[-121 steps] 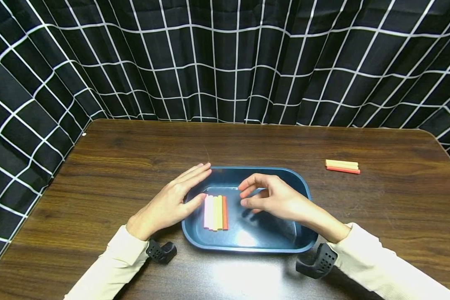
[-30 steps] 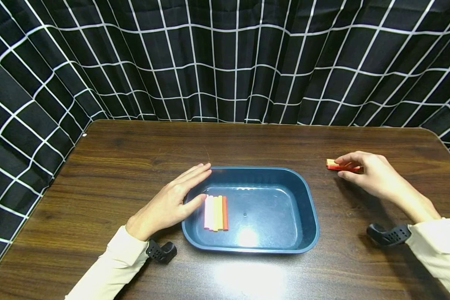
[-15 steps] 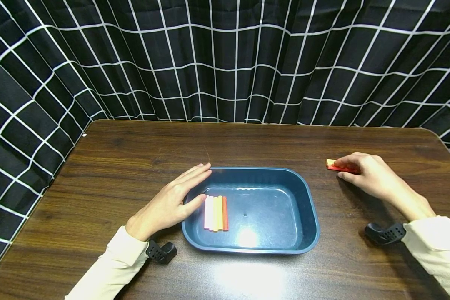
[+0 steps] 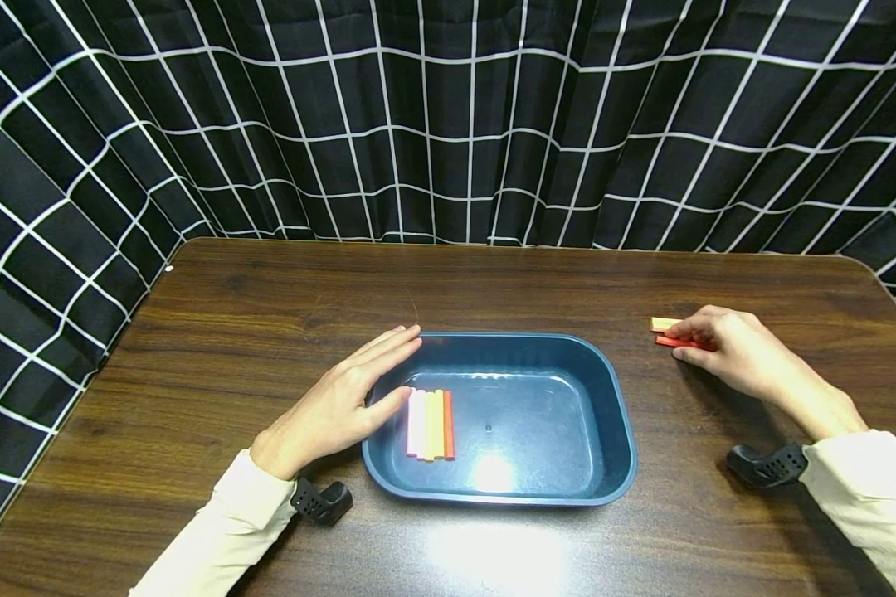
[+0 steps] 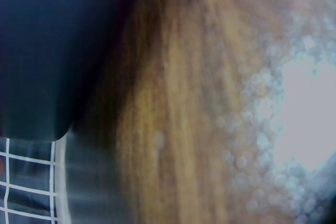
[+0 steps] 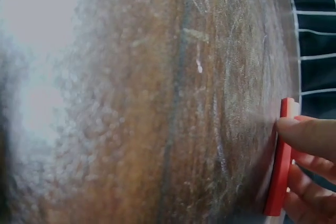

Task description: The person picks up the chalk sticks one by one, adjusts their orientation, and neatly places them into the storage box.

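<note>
My right hand (image 4: 739, 347) pinches a thin red stick (image 4: 666, 342) between thumb and fingers at the table's right side. The right wrist view shows this straight-edged red stick (image 6: 280, 174) with the thumb on one face. Just behind it lies a pale yellow stick (image 4: 663, 324), partly hidden by my fingers. My left hand (image 4: 343, 398) rests with straight fingers on the left rim of a blue plastic tray (image 4: 627, 431). Inside the tray, several pink, cream, yellow and orange-red sticks (image 4: 429, 424) lie side by side near the left wall, by my left thumb.
The tray stands on a brown wood-grain table (image 4: 291, 282) near its front. A black curtain with white grid lines (image 4: 448, 124) hangs behind the table and along its left side. A small white speck (image 4: 168, 268) sits at the far left edge.
My right hand has gone from above the tray to the sticks at the right. The red stick has come slightly apart from the yellow one, toward me. My left hand stays still.
</note>
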